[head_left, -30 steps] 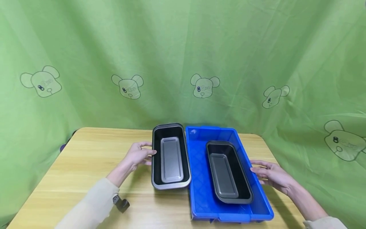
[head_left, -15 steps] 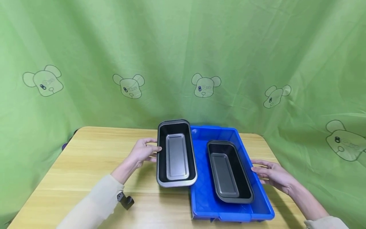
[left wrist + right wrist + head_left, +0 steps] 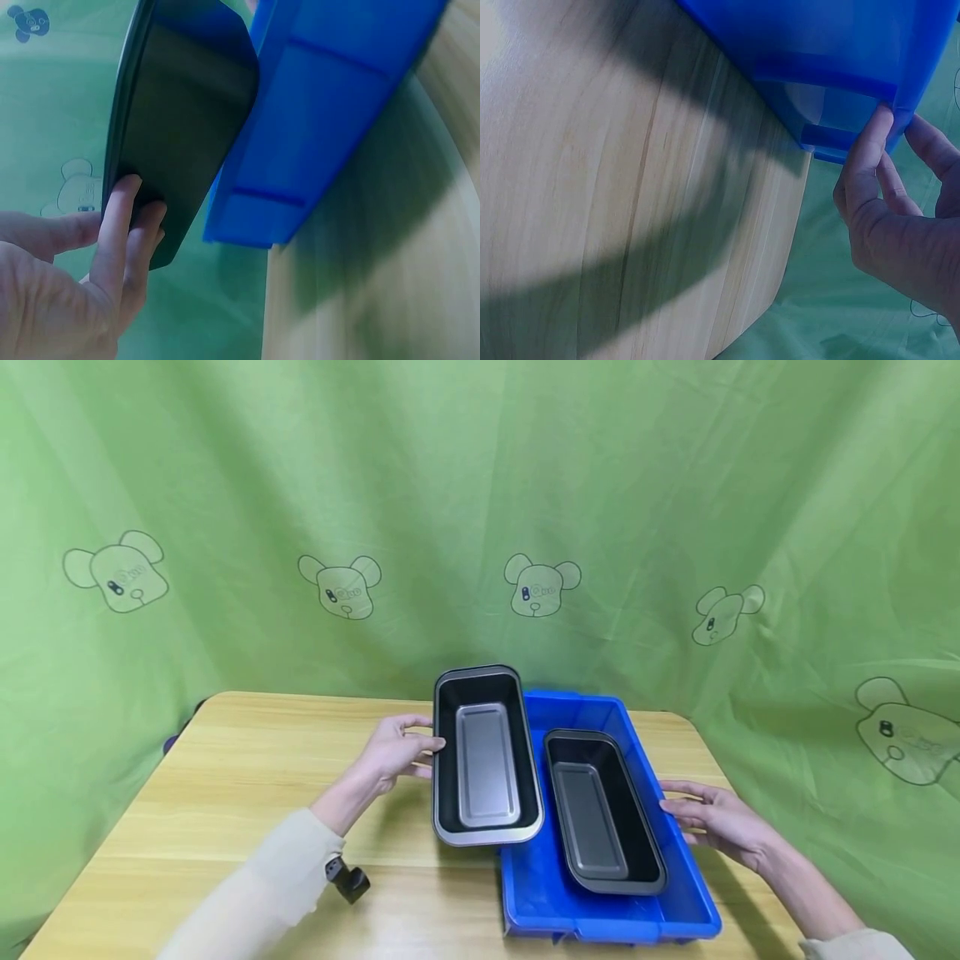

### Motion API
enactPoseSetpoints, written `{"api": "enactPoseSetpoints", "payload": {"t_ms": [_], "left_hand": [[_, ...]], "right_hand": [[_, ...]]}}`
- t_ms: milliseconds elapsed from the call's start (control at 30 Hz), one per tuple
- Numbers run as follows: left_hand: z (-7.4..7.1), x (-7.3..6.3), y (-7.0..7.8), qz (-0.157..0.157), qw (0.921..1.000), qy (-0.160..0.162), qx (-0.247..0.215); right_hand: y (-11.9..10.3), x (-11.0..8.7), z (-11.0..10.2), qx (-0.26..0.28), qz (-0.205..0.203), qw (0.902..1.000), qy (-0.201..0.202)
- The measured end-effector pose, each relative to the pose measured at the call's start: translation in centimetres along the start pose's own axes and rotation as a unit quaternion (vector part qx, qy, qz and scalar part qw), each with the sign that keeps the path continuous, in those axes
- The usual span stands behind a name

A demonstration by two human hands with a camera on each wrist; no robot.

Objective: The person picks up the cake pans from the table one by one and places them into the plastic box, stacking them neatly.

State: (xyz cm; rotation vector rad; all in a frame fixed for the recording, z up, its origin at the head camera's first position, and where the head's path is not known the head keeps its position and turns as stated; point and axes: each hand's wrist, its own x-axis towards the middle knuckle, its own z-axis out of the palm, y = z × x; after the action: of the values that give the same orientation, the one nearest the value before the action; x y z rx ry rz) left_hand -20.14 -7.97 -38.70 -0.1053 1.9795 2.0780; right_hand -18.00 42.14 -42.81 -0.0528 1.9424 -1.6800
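My left hand (image 3: 393, 750) grips the left long side of a dark metal loaf pan (image 3: 487, 764), thumb over the rim and fingers against the outer wall. The pan is raised and slightly tilted, overlapping the left part of a blue plastic bin (image 3: 531, 897). Its dark outside (image 3: 187, 105) shows beside the bin in the left wrist view. A second loaf pan (image 3: 591, 818) of the same kind lies in the right half of the bin. At the bin's right rim, my right hand (image 3: 718, 822) pinches the edge between thumb and fingers.
The bin stands on a light wood table (image 3: 225, 777) with rounded far corners. A green curtain (image 3: 450, 485) with bear-head outlines hangs behind and beside it. A small black device (image 3: 348, 880) hangs at the left sleeve.
My left hand has moved the loaf pan right and upward, from beside the bin to over its left side. The right hand, bin and second pan stay in place.
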Motion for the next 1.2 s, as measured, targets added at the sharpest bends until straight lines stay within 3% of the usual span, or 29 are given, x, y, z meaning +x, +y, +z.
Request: {"api": "enactPoseSetpoints", "payload": {"t_ms": [600,800,1200], "left_hand": [[5.4,1.2,-0.1,-0.003,0.9992,-0.027,-0.029],[6.9,1.6,-0.1,-0.003,0.999,-0.041,-0.019],[10.2,2.7,-0.8,-0.012,0.999,-0.04,-0.019]], "right_hand": [[-0.1,0.0,0.1,-0.008,0.007,0.9999,0.008],[0.0,0.1,-0.1,-0.003,0.001,0.9999,0.01],[0.1,0.2,-0.1,0.001,0.004,1.0,0.006]]}}
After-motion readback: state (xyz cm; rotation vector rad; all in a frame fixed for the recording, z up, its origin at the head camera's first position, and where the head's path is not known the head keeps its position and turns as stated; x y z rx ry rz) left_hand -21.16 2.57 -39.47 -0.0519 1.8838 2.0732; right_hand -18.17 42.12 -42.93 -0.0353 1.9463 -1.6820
